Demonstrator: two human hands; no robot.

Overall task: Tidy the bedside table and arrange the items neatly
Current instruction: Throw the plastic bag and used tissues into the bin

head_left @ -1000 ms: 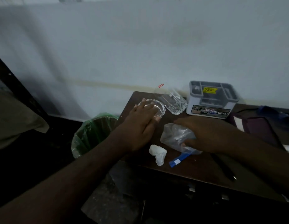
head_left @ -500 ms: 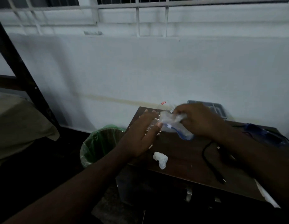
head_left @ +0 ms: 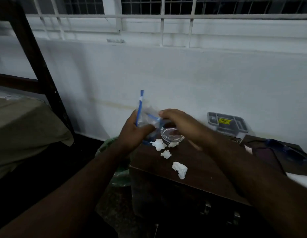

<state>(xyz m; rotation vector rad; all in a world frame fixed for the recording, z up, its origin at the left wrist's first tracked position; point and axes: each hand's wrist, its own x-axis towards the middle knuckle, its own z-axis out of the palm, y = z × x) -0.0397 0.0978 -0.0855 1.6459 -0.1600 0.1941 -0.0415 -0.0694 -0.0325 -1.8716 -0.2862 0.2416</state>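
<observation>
The tidying is looking barely begun: both hands are working above the near-left corner of the dark wooden bench (head_left: 197,170), the left hand (head_left: 132,133) closing around a clear plastic bag (head_left: 145,117) with a blue strip, the right hand (head_left: 176,121) pinching its other edge. Still lying loose are three crumpled white tissues (head_left: 179,169), a glass ashtray (head_left: 172,134), a grey organiser tray (head_left: 226,122) by the white wall (head_left: 183,79), and dark cables at the right. A green-lined bin (head_left: 106,148) is standing just left of the bench, a bed (head_left: 20,126) further left, barred windows above; the room is dim
</observation>
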